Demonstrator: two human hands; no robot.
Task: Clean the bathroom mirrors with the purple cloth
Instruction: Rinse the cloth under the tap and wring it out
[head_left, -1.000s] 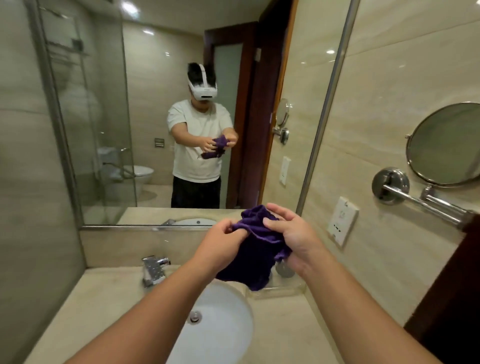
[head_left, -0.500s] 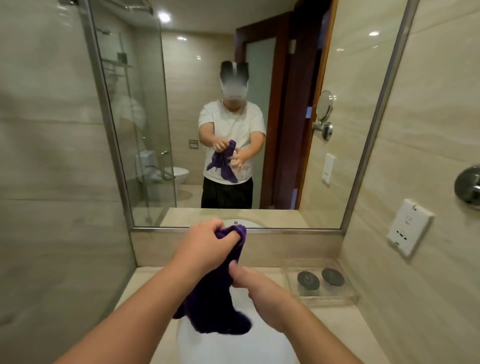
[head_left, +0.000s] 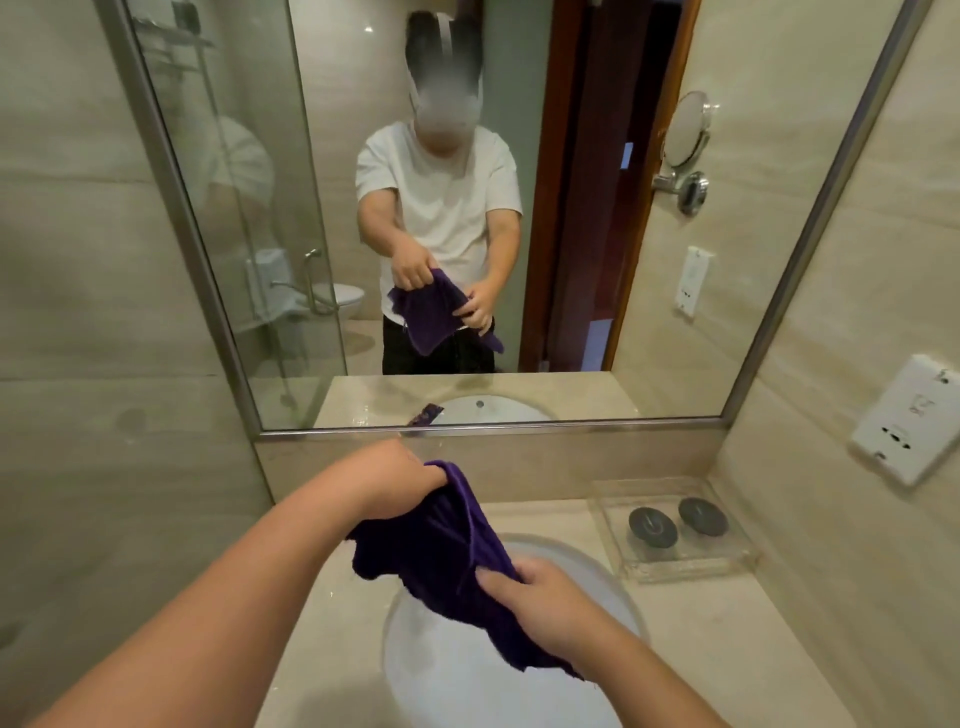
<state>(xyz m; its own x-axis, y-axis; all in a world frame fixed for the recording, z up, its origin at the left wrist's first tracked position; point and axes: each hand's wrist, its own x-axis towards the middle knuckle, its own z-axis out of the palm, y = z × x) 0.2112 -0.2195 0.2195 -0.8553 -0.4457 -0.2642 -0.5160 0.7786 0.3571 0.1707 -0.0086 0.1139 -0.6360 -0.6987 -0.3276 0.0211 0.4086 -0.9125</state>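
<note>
Holding the purple cloth (head_left: 431, 545) over the white sink (head_left: 467, 686), both hands are in the middle of the frame. The left hand (head_left: 400, 480) grips the top of the cloth, fingers curled tight round it. The right hand (head_left: 540, 597) pinches a lower part (down and to the right). The cloth hangs bunched between them. The big mirror (head_left: 727, 208) fills the top of the frame, apart from the cloth. A clear tray (head_left: 685, 564) with two dark round things sits at the right.
</note>
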